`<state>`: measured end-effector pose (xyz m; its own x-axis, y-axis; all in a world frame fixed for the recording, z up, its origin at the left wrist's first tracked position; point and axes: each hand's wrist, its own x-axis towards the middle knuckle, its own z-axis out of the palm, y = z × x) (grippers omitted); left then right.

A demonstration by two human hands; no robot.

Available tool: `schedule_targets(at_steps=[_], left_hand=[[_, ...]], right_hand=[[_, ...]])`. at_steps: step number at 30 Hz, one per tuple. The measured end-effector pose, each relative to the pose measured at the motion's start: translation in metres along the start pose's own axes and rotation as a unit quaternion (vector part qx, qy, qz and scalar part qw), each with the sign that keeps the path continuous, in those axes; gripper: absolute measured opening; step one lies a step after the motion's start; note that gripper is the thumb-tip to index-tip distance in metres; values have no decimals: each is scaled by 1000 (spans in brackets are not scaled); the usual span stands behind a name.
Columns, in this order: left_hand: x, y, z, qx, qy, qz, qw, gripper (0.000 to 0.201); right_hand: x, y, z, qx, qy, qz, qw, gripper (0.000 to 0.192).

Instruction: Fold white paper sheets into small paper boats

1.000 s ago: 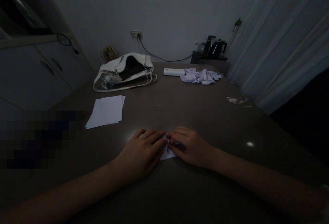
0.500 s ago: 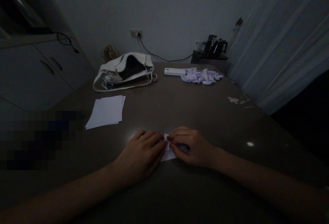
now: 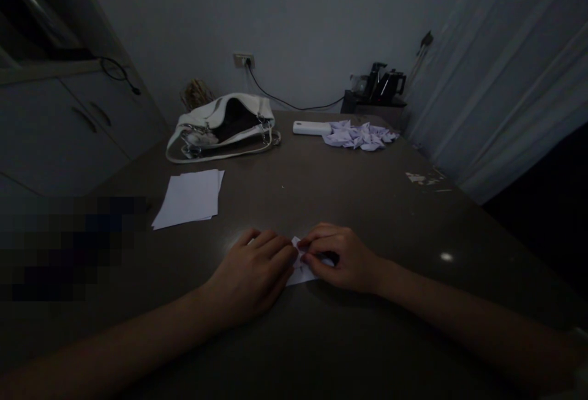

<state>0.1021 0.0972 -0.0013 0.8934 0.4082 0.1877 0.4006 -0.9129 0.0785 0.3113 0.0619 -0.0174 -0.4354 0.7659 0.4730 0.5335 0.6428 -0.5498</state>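
A small folded sheet of white paper [image 3: 301, 275] lies on the table in front of me, partly covered by both hands. My left hand [image 3: 257, 271] rests over its left side, fingers curled together and pressing on it. From the right, my right hand [image 3: 342, 259] pinches the paper's middle between thumb and fingertips. A small pointed flap shows between the two hands. The paper's left part is mostly hidden.
White sheets [image 3: 190, 198] lie stacked at left on the dark table [image 3: 312, 198]. Behind them sits a white handbag [image 3: 229, 124]. Folded paper pieces [image 3: 361, 135] are heaped by a white oblong object [image 3: 311, 128]. A black kettle [image 3: 389, 86] stands beyond the table.
My left fingertips have shifted slightly at the paper's middle. My right hand keeps its pinch, and a little more paper shows beneath it.
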Motion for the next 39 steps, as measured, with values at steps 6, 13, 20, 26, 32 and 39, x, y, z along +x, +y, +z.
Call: schedule_targets(at_steps=[6,13,20,26,32,39], left_hand=[[0,0,-1,8,-9,3,1000,20],[1,1,-2,-2,-10,-11,1000,23],[0,0,-1,-15,-15,-21,1000,25],[1,-2,-2,-28,-11,-12,999,25],[2,-1,-3,-18,-31,0,999,26],[2,-1,-1,4,-35,3,999,39]], right_hand=[[1,1,0,-3,-5,-6,1000,13],[1,0,0,-11,-20,-8,1000,13],[0,0,0,-12,-23,-9,1000,13],[0,2,0,-10,-25,-6,1000,12],[0,1,1,-17,-28,-1,999,14],[1,2,0,-23,-29,-16,999,17]])
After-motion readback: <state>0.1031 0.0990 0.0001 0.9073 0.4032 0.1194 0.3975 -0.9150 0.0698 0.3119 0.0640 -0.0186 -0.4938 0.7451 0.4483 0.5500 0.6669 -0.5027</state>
